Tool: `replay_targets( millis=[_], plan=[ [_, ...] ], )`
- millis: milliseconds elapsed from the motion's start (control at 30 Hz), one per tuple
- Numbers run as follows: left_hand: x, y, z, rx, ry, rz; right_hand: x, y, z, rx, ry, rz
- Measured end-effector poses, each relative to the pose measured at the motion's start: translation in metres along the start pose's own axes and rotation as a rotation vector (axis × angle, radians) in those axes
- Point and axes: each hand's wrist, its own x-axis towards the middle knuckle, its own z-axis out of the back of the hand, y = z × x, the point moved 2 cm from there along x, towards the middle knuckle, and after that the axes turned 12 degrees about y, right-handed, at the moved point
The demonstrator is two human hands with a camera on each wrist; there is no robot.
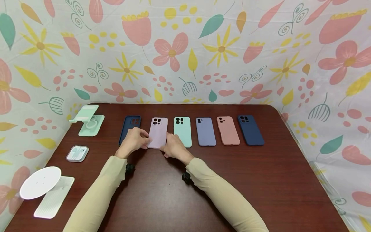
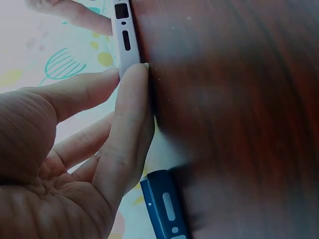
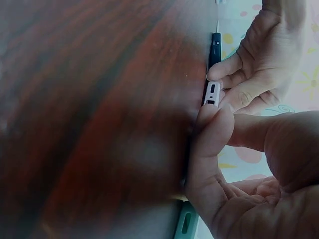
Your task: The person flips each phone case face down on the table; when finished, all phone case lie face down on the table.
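Side by side on the table lies a row of phone cases. My left hand (image 1: pixel 134 140) pinches the lower left corner of a lilac phone case (image 1: pixel 157 131) between thumb and fingers. At its lower right corner my right hand (image 1: pixel 175 146) grips the same case. Its bottom edge, with port and speaker cutouts, shows in the left wrist view as a pale strip (image 2: pixel 127 42). A navy case (image 1: pixel 125 127), hollow side up, lies just left and is partly hidden by my left hand. To the right is a mint case (image 1: pixel 183 132), near my right wrist.
Farther right lie a periwinkle case (image 1: pixel 206 132), a pink case (image 1: pixel 228 131) and another navy case (image 1: pixel 251 130). Along the left side stand a mint folding stand (image 1: pixel 91 124), boxed earphones (image 1: pixel 77 153) and a white stand with a round plate (image 1: pixel 40 183). A patterned cloth hangs behind.
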Motion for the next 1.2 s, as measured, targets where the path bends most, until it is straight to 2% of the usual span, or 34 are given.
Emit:
replay_targets(
  millis=[333, 433, 567, 667, 767, 1000, 1200],
  plan=[
    [0.002, -0.003, -0.002, 0.046, -0.009, 0.036, 0.000, 0.001, 0.000, -0.011, -0.003, -0.024],
    [0.000, -0.003, -0.002, 0.061, -0.024, 0.043, 0.017, -0.014, -0.007, -0.012, -0.009, -0.025],
    [-0.008, -0.002, 0.004, 0.072, -0.073, 0.009, 0.042, -0.036, -0.016, -0.049, -0.031, -0.004],
    [-0.016, -0.001, 0.013, 0.080, -0.102, -0.034, 0.045, -0.034, -0.018, -0.067, -0.043, 0.010],
    [-0.025, 0.000, 0.023, 0.093, -0.114, -0.032, 0.036, -0.021, -0.018, -0.057, -0.030, 0.022],
    [-0.041, 0.008, 0.049, 0.158, -0.125, 0.022, -0.001, 0.024, -0.021, 0.016, 0.009, 0.101],
    [-0.049, 0.021, 0.070, 0.206, -0.126, 0.046, 0.000, 0.048, -0.036, 0.055, 0.029, 0.123]
  ],
)
